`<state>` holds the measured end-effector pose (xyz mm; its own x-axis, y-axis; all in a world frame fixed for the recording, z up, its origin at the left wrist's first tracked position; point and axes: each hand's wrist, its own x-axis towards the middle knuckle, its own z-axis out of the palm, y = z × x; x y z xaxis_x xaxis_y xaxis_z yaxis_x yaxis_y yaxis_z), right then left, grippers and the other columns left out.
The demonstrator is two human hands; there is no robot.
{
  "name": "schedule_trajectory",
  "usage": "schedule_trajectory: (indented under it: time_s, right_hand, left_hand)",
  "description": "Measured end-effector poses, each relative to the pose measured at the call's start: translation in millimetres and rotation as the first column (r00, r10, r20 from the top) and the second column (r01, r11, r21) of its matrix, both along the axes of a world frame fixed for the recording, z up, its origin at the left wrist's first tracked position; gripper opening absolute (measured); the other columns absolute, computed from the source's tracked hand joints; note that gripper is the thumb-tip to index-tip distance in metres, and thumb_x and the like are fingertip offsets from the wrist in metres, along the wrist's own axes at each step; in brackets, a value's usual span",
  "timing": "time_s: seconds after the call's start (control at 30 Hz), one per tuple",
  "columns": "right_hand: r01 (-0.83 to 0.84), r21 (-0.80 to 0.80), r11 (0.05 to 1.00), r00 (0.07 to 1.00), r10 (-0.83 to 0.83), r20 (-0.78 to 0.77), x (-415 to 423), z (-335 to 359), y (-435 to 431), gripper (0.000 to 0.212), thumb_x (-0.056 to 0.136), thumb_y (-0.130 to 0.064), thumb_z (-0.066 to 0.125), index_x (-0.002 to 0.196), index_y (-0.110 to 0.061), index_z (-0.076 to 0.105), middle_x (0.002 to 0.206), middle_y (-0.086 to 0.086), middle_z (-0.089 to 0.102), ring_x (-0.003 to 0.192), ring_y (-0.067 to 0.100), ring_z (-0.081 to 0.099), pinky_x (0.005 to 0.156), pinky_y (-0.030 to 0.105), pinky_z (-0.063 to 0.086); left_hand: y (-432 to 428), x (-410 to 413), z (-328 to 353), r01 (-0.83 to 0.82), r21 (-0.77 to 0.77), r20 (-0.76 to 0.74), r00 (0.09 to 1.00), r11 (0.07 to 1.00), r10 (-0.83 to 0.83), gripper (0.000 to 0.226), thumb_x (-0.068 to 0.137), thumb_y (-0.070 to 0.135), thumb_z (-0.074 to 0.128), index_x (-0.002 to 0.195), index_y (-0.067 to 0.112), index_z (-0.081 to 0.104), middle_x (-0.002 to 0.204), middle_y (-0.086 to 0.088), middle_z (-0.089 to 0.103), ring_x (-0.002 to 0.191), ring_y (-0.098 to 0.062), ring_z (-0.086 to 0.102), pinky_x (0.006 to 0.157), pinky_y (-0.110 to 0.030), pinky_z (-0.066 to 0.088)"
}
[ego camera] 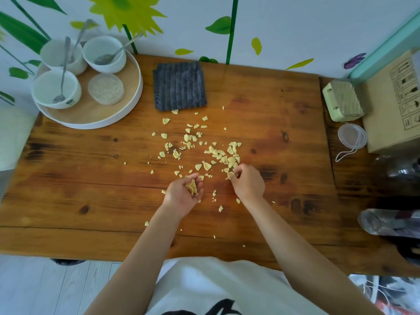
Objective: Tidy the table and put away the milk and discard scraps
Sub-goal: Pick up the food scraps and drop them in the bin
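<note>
Pale yellow scraps (200, 146) lie scattered over the middle of the wooden table (91, 178). My left hand (184, 194) is cupped palm up, holding several scraps in its curled fingers. My right hand (247, 183) sits just right of it, fingertips pinching a scrap at the near edge of the densest pile (227, 155). A few stray bits lie nearer the table's front edge. No milk container is plainly visible.
A round tray (127, 105) at the back left holds three white bowls with spoons and a small lidded tub (106, 88). A folded dark cloth (179, 86) lies at the back centre. At right stand a green box (343, 101), a strainer (352, 136), a cardboard box and plastic bags.
</note>
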<state>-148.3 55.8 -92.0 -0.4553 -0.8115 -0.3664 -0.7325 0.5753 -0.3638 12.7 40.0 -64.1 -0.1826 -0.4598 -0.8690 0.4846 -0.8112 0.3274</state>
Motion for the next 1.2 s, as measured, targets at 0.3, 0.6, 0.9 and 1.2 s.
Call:
schedule_trajectory:
  time_s: [0.3,0.6,0.9,1.2]
  right_hand:
    - [-0.086,-0.027,0.996,0.766,0.083,0.637,16,34,-21,0.010,0.079,-0.022,0.070,0.083,-0.013,0.067,0.067,-0.005,0.052,0.062,0.006,0.046,0.058,0.017,0.038]
    - [-0.308,-0.004,0.952,0.946,0.306,0.109,33,12,-54,0.017,0.088,-0.026,0.060,0.105,-0.021,0.060,0.089,-0.007,0.059,0.081,0.012,0.057,0.061,0.025,0.039]
    - [-0.134,-0.156,0.979,0.818,0.198,0.541,36,18,-68,0.007,0.082,-0.020,0.068,0.079,-0.014,0.068,0.052,-0.009,0.041,0.046,0.003,0.035,0.047,0.012,0.031]
    - [-0.122,-0.169,0.978,0.771,0.200,0.604,44,21,-63,0.006,0.081,-0.019,0.069,0.082,-0.014,0.072,0.056,-0.005,0.046,0.052,0.005,0.038,0.052,0.017,0.032]
  left_hand:
    - [-17,-10,-6,0.023,0.019,-0.065,0.998,1.000,-0.022,0.036,0.098,0.017,0.028,0.097,0.004,0.061,0.092,-0.011,0.062,0.086,-0.020,0.058,0.076,-0.032,0.047]
    - [-35,1,-3,-0.077,0.081,-0.012,0.997,0.994,0.078,0.030,0.097,0.006,0.033,0.087,0.001,0.061,0.078,-0.010,0.057,0.073,-0.019,0.055,0.070,-0.030,0.047]
    - [-61,14,-3,-0.088,0.014,0.046,0.995,0.996,0.087,0.031,0.098,0.008,0.031,0.092,0.002,0.061,0.083,-0.010,0.059,0.078,-0.018,0.057,0.074,-0.029,0.048]
    - [-73,5,-7,-0.071,0.026,0.126,0.990,0.997,0.067,0.024,0.094,0.010,0.046,0.111,0.000,0.060,0.082,0.006,0.054,0.078,-0.009,0.053,0.071,-0.015,0.047]
